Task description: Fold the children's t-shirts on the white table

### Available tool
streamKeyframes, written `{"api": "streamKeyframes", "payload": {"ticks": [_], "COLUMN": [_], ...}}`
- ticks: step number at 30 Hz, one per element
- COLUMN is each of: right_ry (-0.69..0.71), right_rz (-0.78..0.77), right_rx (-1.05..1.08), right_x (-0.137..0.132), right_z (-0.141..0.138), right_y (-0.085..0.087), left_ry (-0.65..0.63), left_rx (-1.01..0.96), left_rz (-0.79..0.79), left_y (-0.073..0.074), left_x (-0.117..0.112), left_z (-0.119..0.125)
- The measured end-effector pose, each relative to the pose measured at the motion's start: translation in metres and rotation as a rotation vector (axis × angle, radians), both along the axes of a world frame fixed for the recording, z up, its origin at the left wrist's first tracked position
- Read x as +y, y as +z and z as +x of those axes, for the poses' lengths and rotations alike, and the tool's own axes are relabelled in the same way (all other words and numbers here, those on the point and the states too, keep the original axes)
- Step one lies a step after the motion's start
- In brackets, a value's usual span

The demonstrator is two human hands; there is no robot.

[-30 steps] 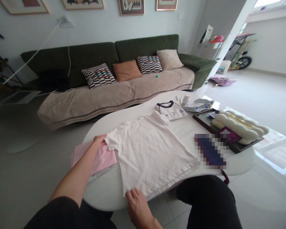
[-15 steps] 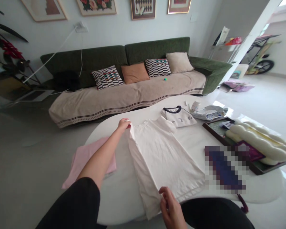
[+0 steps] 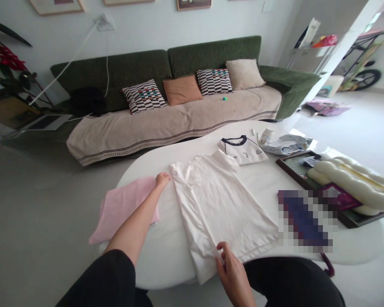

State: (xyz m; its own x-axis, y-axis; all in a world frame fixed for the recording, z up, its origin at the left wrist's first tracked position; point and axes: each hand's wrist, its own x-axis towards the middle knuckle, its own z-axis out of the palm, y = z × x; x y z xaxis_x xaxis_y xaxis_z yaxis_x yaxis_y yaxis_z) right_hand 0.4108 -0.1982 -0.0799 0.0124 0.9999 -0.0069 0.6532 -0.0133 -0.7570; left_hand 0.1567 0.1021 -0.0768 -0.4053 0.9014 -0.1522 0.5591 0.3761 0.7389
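Observation:
A white T-shirt lies spread on the white table, its left side folded inward in a long strip. Beside the shirt's upper left edge is my left hand, its fingers curled together and no cloth visible in them. My right hand pinches the fold near the hem, between thumb and forefinger. A folded pink garment rests left of the shirt, partly behind my left forearm. Behind the shirt's right shoulder sits a folded white shirt with a dark collar.
On the right stands a dark-rimmed tray bearing a puffy cream object. A crumpled plastic bag and a small white bottle are behind it. A blurred-out dark item lies nearer. Beyond the table is a green sofa.
My left hand has let go of the T-shirt's upper edge and moved slightly left and down. The folded strip now lies flatter. My right hand has closed on the fold near the hem.

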Motion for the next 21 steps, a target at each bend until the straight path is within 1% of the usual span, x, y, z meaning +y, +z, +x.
{"api": "streamKeyframes", "payload": {"ticks": [2,4,6,8,11,16,21], "right_ry": [-0.005,-0.013,0.002,0.028,0.047,0.04,-0.037], "right_rz": [-0.005,-0.003,0.012,0.027,0.04,0.029,0.015], "right_rx": [-0.033,-0.063,-0.072,-0.075,-0.087,-0.079,-0.076], "right_x": [0.0,0.0,0.0,0.0,0.0,-0.002,-0.002], "right_z": [0.001,0.004,0.007,0.009,0.01,0.009,0.006], "right_y": [0.001,0.0,-0.002,-0.005,-0.009,-0.017,-0.027], "left_ry": [-0.004,-0.005,-0.015,-0.057,-0.174,-0.401,-0.636], "left_rx": [0.013,0.043,0.087,0.126,0.158,0.184,0.185], "left_rz": [-0.007,0.015,0.062,0.113,0.153,0.171,0.164], "left_y": [-0.008,-0.01,-0.009,-0.005,0.001,0.007,0.011], "left_x": [0.004,0.014,0.026,0.038,0.052,0.068,0.081], "left_z": [0.005,0.009,0.011,0.009,0.0,-0.015,-0.024]}}
